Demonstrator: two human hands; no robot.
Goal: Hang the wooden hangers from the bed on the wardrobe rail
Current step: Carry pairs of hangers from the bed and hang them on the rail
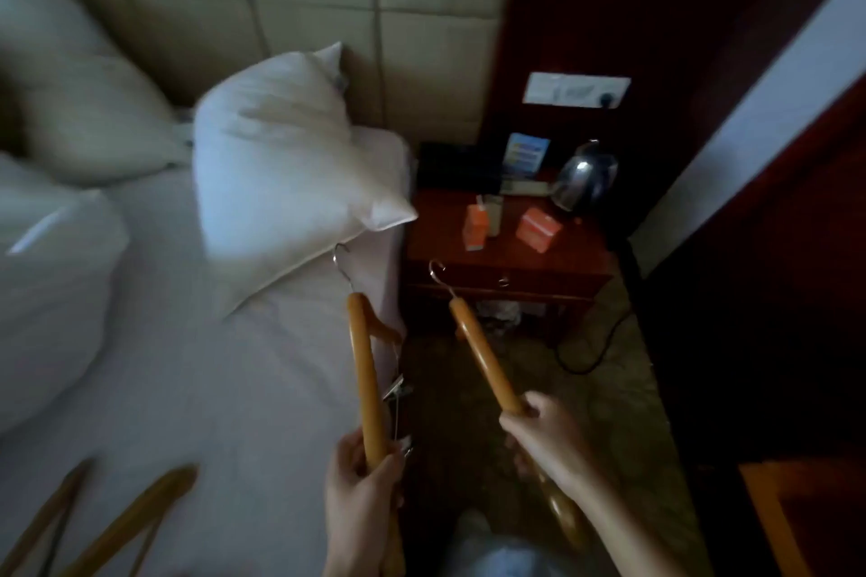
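My left hand (361, 483) grips one arm of a wooden hanger (363, 365) with metal clips and a metal hook pointing away, held over the bed's right edge. My right hand (546, 440) grips a second wooden hanger (485, 358) over the floor beside the bed, its hook toward the nightstand. More wooden hangers (126, 525) lie on the white sheet of the bed (211, 389) at the lower left. The wardrobe rail is out of view.
White pillows (290, 173) lean on the padded headboard. A dark wooden nightstand (506, 258) holds a kettle (583, 176), orange boxes (539, 230) and a card. A cable runs across the patterned floor. Dark wood panels (773, 342) stand at the right.
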